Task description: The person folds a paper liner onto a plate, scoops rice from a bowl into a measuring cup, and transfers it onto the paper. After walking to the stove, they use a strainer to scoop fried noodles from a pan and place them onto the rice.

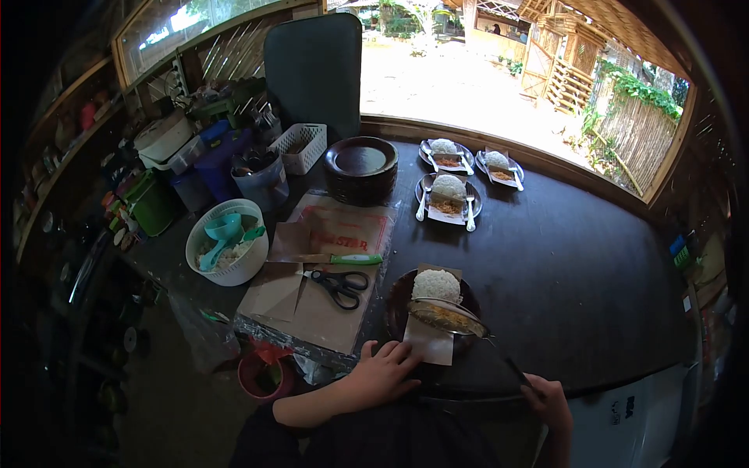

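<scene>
My right hand (548, 399) is closed round the dark handle of a round strainer (446, 318), which holds yellowish-brown food. Its bowl is tilted over a dark brown plate (395, 312) in front of me. A molded mound of white rice (437, 285) sits on that plate, on a sheet of brown paper (429, 345) that sticks out past the near rim. The strainer hides the paper's middle. With fingers spread, my left hand (384, 369) lies at the plate's near left rim, fingertips beside the paper's edge.
Three served plates (449, 199) with rice and cutlery stand toward the window. Left are a stack of dark plates (361, 168), scissors (340, 287) and a green-handled knife (335, 258) on brown paper, plus a white rice tub (226, 242) with a turquoise scoop. A cutlery basket (303, 148) stands behind.
</scene>
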### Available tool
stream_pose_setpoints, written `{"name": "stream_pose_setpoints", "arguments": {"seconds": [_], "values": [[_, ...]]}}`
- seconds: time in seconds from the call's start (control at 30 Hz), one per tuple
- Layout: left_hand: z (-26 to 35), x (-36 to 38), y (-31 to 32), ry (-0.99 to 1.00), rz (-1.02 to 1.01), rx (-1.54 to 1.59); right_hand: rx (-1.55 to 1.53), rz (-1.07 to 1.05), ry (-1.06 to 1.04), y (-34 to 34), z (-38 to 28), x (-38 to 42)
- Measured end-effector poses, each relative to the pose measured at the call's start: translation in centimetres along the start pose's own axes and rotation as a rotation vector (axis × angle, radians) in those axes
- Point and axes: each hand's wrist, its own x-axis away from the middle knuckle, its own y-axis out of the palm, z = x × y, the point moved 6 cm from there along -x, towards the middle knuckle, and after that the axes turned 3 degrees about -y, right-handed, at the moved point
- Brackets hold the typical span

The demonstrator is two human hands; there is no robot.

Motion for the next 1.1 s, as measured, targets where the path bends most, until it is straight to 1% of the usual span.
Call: {"name": "stream_pose_setpoints", "arguments": {"seconds": [0.07,0.3,0.47,0.6,0.67,0.8,0.9,0.97,1.1], "values": [[0.0,0.2,0.1,-0.005,-0.018,0.013,0.022,0.025,-0.088,-0.2,-0.9,-0.1],[-0.2,0.7,0.3,-0.001,0.005,0.066,0.120,0.021,-0.069,-0.5,-1.4,-0.2],[-0.2,0.9,0.3,0.007,0.011,0.067,0.141,0.063,-0.126,-0.5,-2.0,-0.2],[-0.1,1.1,0.1,0.014,0.001,0.060,0.201,0.061,-0.106,-0.7,-1.8,-0.2],[-0.2,1.0,0.1,0.011,-0.006,0.049,0.188,0.097,-0.160,-0.9,-2.3,-0.3],[-0.2,1.0,0.2,0.020,0.005,0.051,0.233,0.062,-0.129,-0.8,-2.1,-0.5],[-0.2,0.9,0.2,0.020,0.006,0.051,0.221,0.108,-0.175,-0.9,-2.3,-0.5],[-0.3,0.8,0.1,0.023,0.007,0.047,0.275,0.050,-0.126,-0.8,-2.0,-0.6],[-0.3,0.8,0.2,0.024,-0.006,0.051,0.231,0.040,-0.105,-0.8,-2.7,-0.9]]}}
